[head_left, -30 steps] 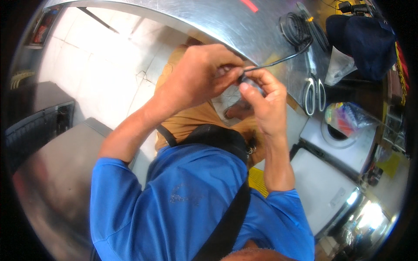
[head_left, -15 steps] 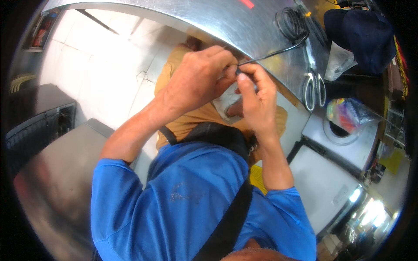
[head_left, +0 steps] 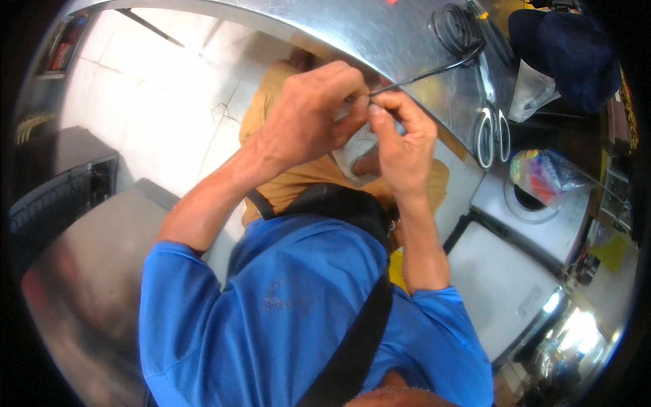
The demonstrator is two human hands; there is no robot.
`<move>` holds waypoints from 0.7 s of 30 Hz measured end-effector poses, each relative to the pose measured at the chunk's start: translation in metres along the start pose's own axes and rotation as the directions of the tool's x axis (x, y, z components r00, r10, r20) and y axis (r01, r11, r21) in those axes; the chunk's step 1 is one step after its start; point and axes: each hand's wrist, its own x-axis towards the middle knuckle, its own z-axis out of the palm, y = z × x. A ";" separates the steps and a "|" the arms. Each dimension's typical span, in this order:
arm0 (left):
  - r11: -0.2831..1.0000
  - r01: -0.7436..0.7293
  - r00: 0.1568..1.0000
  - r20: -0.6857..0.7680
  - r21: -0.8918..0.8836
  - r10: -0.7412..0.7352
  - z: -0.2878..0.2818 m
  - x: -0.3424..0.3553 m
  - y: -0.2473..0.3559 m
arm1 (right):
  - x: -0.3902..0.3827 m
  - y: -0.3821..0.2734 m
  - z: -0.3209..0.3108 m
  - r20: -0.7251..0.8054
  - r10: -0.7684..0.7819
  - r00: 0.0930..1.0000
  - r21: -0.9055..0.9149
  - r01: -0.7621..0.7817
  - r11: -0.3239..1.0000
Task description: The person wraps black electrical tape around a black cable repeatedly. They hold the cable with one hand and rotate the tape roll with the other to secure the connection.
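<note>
A thin black cable (head_left: pixel 434 70) runs from a coil (head_left: pixel 456 30) on the metal table to my fingers. My left hand (head_left: pixel 319 108) is closed in a pinch at the cable's near end. Right beside it, my right hand (head_left: pixel 404 132) pinches the cable too, thumb against index finger. The fingertips of both hands almost meet, and they hide the cable's tip. Both hands are held above my lap, just off the table's edge. Scissors with white-rimmed handles (head_left: pixel 485 139) lie on the table to the right of my hands.
The shiny metal table (head_left: pixel 325 27) spans the top. A dark blue cap (head_left: pixel 566 57) rests at the upper right above a clear plastic bag (head_left: pixel 532 91). Lower right, a colourful plastic packet (head_left: pixel 542 178) lies on a white appliance (head_left: pixel 498 203). A brown box-like surface (head_left: pixel 102 251) stands at left.
Both hands have risen slightly toward the table, still pinching the cable. My right thumb and index finger have closed up nearer to the left fingertips.
</note>
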 end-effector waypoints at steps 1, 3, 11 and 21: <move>1.000 0.008 1.000 0.000 -0.004 -0.008 0.000 -0.001 0.000 | 0.000 0.000 0.000 0.000 -0.012 1.000 -0.002 0.012 1.000; 1.000 0.023 1.000 0.002 -0.009 -0.023 0.000 -0.001 -0.002 | 0.002 0.000 -0.001 0.000 -0.039 0.999 -0.005 0.039 0.999; 0.990 0.120 0.993 0.020 -0.075 -0.119 -0.010 0.001 0.004 | -0.005 -0.014 -0.013 0.091 0.191 0.977 0.047 -0.196 0.980; 0.912 0.264 0.944 -0.110 -0.314 -0.311 -0.010 0.000 0.021 | -0.022 -0.051 -0.035 0.050 -0.084 0.995 -0.235 0.093 0.967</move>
